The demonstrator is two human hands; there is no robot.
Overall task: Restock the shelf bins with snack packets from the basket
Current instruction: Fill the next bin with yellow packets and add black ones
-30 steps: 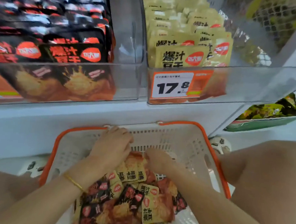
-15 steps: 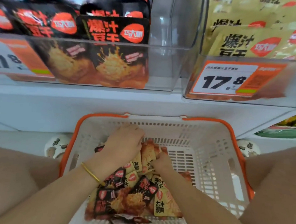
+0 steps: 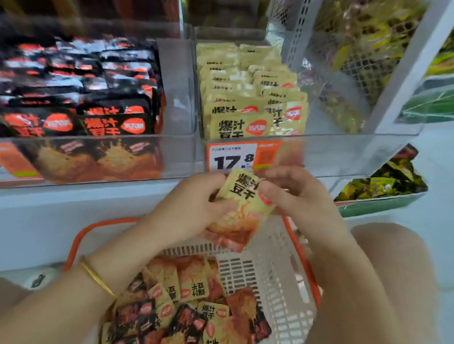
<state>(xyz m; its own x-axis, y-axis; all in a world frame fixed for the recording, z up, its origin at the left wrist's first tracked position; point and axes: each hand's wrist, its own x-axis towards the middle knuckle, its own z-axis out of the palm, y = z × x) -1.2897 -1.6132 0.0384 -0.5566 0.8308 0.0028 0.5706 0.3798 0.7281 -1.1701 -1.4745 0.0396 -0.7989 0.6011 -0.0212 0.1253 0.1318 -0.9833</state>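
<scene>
Both hands hold up a small stack of yellow snack packets (image 3: pixel 241 199) above the basket, just below the price tag (image 3: pixel 232 157). My left hand (image 3: pixel 189 209) grips the stack's left side and my right hand (image 3: pixel 296 194) pinches its right side. The white basket with an orange rim (image 3: pixel 280 286) sits between my knees and holds several yellow and black packets (image 3: pixel 185 310). Right above the hands a clear bin (image 3: pixel 328 154) holds rows of yellow packets (image 3: pixel 251 99). The clear bin (image 3: pixel 179 153) to its left is filled with black packets (image 3: pixel 74 90).
A white shelf ledge (image 3: pixel 58 214) runs under the bins. To the right, a white perforated divider (image 3: pixel 298 30) separates green-yellow packets (image 3: pixel 360 60). A lower green tray (image 3: pixel 378 205) of green packets sits at right. My bare knees (image 3: pixel 390 261) flank the basket.
Both hands left the basket and rose with a stack of yellow packets to the front of the yellow bin. The view tilted up toward the shelf.
</scene>
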